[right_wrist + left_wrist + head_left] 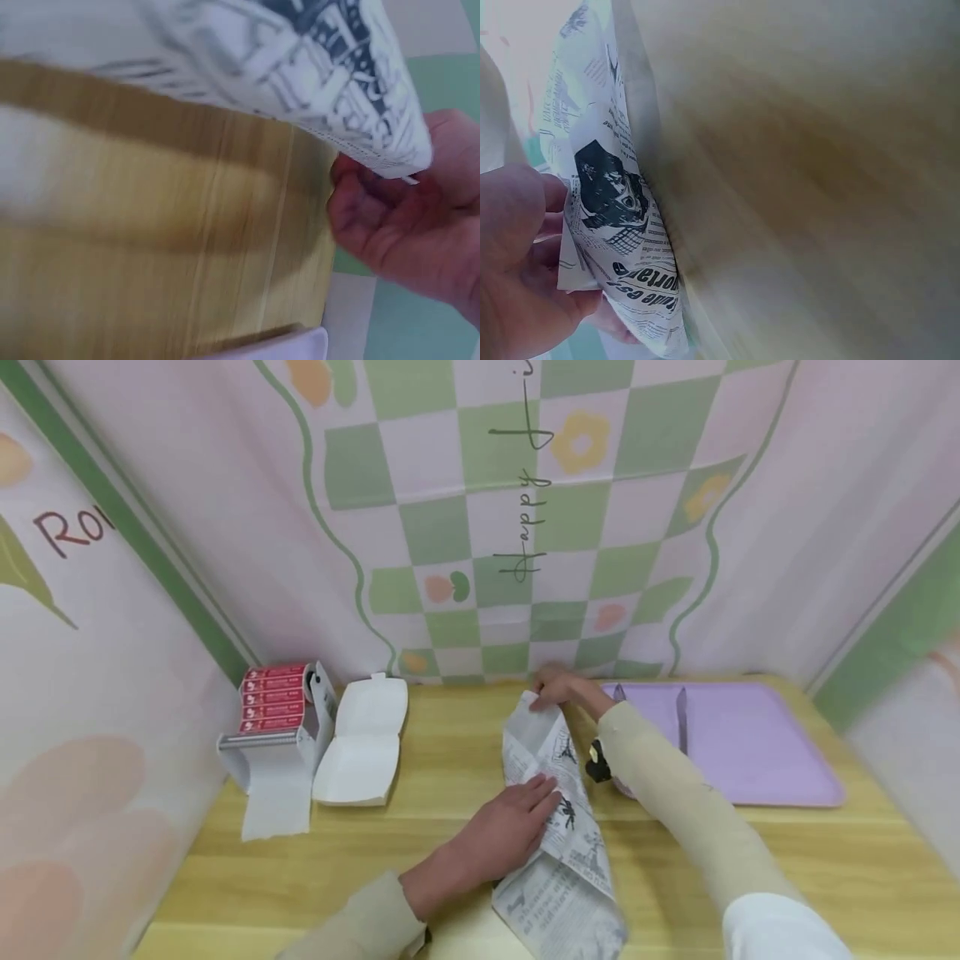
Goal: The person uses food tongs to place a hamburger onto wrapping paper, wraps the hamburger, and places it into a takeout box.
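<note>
While your right hand (558,687) pinches the narrow far tip of the paper (576,847), your left hand (506,827) lies across its middle; you cannot tell whether the left thumb pinches it too. Grey-white with newspaper print and folded long and tapering, the paper is over the wooden table (450,718), between the white box (365,739) and the purple tray (757,747). Your left wrist view reveals a dark picture and bold lettering you cannot make out from the head view, which alone shows the box.
</note>
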A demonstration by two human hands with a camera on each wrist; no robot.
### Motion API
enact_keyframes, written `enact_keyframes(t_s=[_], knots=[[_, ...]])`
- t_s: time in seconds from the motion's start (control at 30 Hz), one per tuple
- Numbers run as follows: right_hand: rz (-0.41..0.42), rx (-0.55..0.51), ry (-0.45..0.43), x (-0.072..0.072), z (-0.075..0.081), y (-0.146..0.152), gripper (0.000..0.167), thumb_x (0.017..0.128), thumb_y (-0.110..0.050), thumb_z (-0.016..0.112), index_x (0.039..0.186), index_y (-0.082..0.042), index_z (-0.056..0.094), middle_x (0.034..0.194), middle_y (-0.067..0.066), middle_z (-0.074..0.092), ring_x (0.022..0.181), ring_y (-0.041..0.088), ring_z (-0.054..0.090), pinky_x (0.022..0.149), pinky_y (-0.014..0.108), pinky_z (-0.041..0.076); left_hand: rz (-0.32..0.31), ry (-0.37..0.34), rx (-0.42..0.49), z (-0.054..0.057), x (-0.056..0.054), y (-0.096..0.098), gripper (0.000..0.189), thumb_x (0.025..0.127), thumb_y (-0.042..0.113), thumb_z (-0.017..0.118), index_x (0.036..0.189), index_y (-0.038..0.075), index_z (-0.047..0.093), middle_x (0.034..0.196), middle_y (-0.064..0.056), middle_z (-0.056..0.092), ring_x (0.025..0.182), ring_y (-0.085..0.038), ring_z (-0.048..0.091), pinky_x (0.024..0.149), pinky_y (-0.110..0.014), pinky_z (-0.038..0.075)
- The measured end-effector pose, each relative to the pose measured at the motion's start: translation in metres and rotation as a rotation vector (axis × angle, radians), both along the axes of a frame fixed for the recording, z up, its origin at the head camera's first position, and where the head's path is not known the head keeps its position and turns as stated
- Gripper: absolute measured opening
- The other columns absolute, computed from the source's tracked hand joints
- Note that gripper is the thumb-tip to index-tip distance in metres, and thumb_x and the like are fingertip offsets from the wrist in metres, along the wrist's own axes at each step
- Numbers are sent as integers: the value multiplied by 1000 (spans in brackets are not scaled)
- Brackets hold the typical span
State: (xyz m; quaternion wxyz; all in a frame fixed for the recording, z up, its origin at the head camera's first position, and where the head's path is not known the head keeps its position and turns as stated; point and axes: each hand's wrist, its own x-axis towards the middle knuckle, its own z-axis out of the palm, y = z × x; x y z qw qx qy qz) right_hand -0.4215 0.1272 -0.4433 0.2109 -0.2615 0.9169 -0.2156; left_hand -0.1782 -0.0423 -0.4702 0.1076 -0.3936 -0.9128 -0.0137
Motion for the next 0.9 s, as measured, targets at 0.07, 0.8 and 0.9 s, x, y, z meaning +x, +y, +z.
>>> enact_keyframes(t_s=[0.07,0.8,0.9], knots=[[36,-74,103,9,5,5,36,84,-12,74,61,-15,46,58,-8,37,56,9,37,54,21,32,-1,2,-12,1,0,2,47,105,26,45,149,10,45,155,-9,45,145,-23,41,116,-35,39],[571,-296,1383,190,-3,36,43,109,-10,32,103,-2,74,86,6,78,69,13,73,57,27,58,11,14,-142,5,4,0,47,107,29,44,149,8,46,153,-7,48,142,-21,44,118,-33,37],[527,-264,1402,205,-18,38,44,108,-8,32,104,-1,76,97,10,78,84,19,76,65,30,61,43,71,-150,6,6,0,39,102,19,53,140,12,56,141,-2,59,129,-18,56,97,-28,54]])
